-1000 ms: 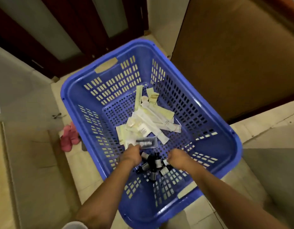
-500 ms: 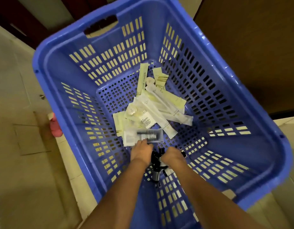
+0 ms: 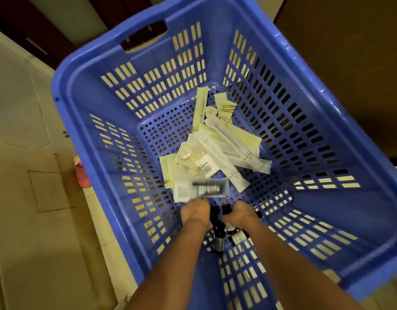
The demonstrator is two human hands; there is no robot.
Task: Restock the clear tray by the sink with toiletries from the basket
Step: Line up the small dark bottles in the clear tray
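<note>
A large blue plastic basket [image 3: 65, 121] fills the view. On its floor lies a pile of white and pale yellow toiletry sachets [image 3: 217, 151], and in front of them a clear pouch [image 3: 206, 187] with a dark item inside. Nearer to me lie several small dark bottles [image 3: 218, 240]. My left hand [image 3: 194, 211] and my right hand [image 3: 241, 212] reach down side by side onto these bottles, with fingers curled down around them and fingertips hidden. The left knuckles touch the pouch's near edge. The clear tray is not in view.
The basket stands on a tiled floor [image 3: 25, 198]. A pink slipper [image 3: 82, 177] shows beside its left wall. Dark cabinet doors [image 3: 59, 19] are behind it and a brown panel [image 3: 349, 63] rises on the right.
My hands have drawn together over the dark bottles, from either side of the pile to almost touching. My head has moved closer to the basket, which now fills the view.
</note>
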